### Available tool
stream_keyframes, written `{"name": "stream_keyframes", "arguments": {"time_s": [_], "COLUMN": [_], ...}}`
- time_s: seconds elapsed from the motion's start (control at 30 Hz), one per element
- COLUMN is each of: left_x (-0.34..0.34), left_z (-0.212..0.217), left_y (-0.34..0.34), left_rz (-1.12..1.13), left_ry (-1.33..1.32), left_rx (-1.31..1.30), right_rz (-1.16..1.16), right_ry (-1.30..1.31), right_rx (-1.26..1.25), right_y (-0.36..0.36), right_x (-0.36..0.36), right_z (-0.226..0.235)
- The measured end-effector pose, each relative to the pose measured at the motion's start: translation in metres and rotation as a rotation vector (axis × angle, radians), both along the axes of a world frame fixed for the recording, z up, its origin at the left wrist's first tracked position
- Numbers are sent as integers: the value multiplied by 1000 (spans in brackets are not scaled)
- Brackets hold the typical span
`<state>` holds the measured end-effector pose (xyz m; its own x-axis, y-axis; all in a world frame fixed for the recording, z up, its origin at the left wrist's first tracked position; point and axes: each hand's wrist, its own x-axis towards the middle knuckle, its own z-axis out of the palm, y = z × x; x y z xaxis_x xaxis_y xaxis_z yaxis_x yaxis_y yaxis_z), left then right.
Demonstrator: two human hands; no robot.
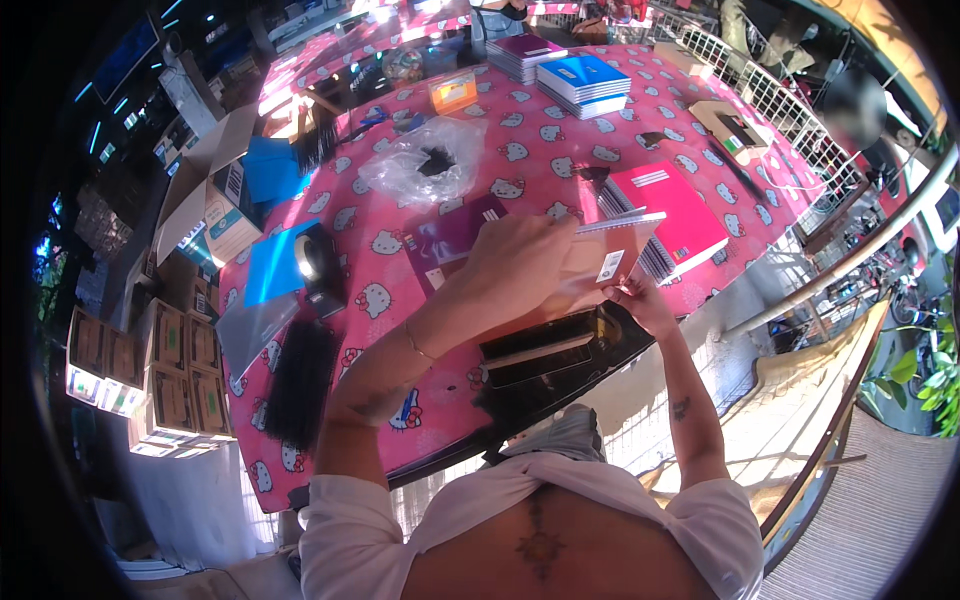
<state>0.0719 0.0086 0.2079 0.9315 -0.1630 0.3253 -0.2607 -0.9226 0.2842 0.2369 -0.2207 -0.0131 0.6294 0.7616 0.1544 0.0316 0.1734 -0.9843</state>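
Between my hands is a spiral-bound notebook [597, 256], its brownish back cover turned up and a white label near its right end. My left hand [525, 258] is closed at its left part, the fingers curled over the upper edge. At the lower right corner my right hand [640, 302] pinches it. Below it, at the table's near edge, sits a black device [540, 352] with an open slot. A dark purple cover [455, 236] lies partly hidden behind my left hand. Just right of the held notebook are pink spiral notebooks [675, 205].
Blue notebooks [585, 78] and purple notebooks [525, 52] are stacked at the far side. Black binding combs [302, 385], a tape dispenser [318, 265] and blue sheets [275, 265] lie left. A plastic bag [425, 160] rests mid-table; an open cardboard box [228, 205] stands beyond the left edge.
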Motion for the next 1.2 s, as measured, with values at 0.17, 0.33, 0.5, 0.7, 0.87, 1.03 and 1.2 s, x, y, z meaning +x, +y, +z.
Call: {"name": "stream_keyframes", "arguments": {"time_s": [0.17, 0.33, 0.5, 0.7, 0.87, 1.03, 1.2], "left_x": [7, 5, 3, 9, 2, -19, -86], "left_z": [-9, -5, -12, -8, -15, -92, -138], "left_y": [-31, -37, -37, -47, -39, -26, -33], "left_rz": [-4, 5, 23, 18, 49, 128, 569], "left_ry": [-73, -58, -71, -90, -57, -124, -368], "left_rx": [168, 212, 228, 223, 194, 299, -516], "right_rz": [-109, -100, -78, -116, -96, -110, -208], "right_ry": [-21, 91, 88, 86, 81, 78, 171], "right_rx": [99, 74, 148, 47, 21, 111, 194], "right_y": [-7, 11, 2, 4, 6, 10, 13], "right_x": [-2, -16, -20, -16, -26, -46, -60], "right_z": [-37, -30, -18, -29, -29, -23, -22]}}
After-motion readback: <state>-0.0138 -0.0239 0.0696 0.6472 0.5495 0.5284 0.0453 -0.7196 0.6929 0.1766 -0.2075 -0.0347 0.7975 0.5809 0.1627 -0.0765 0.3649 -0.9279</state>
